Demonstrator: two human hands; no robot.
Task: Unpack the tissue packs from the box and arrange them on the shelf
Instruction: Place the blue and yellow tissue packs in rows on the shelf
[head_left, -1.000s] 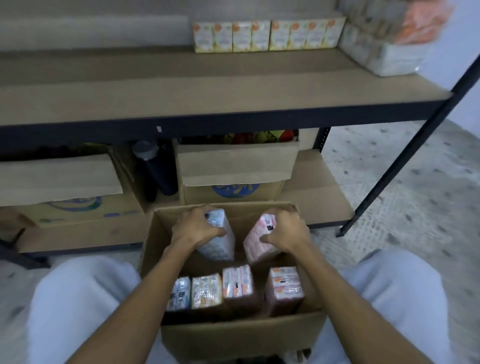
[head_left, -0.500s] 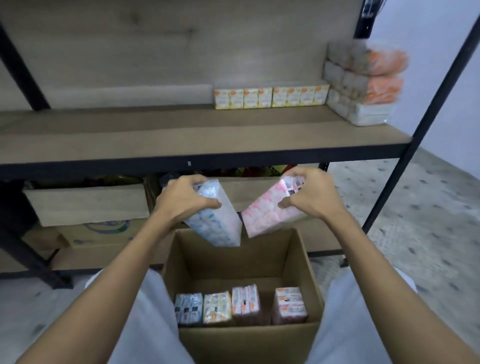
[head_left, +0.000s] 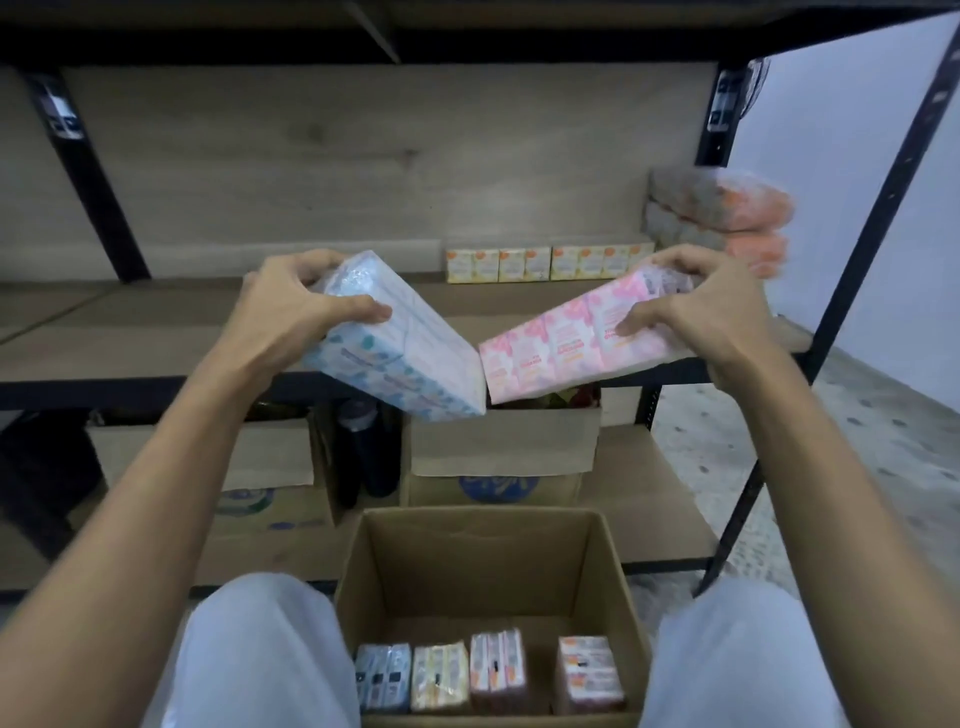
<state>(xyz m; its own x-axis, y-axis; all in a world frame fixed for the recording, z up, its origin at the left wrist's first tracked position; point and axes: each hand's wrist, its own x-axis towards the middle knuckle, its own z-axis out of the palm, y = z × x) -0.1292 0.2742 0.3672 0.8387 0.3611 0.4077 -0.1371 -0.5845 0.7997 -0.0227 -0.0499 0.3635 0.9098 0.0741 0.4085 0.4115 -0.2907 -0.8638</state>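
Observation:
My left hand (head_left: 296, 306) grips the top end of a blue-and-white tissue pack (head_left: 400, 358), held tilted in front of the shelf board (head_left: 156, 332). My right hand (head_left: 696, 306) grips a pink tissue pack (head_left: 556, 348), tilted the other way; the two packs' lower ends nearly meet. Below, between my knees, the open cardboard box (head_left: 483, 566) holds several tissue packs (head_left: 488, 675) standing in a row along its near side.
At the back of the shelf stands a row of small yellow-orange packs (head_left: 545, 262), with stacked orange-and-white bundles (head_left: 722, 218) at the right end. Under the shelf are open cartons (head_left: 498, 452) and a dark bottle (head_left: 363, 447). Black uprights (head_left: 852, 291) frame the rack.
Both hands have lifted the blue and pink packs out of the box and up to shelf height. The view has tilted upward.

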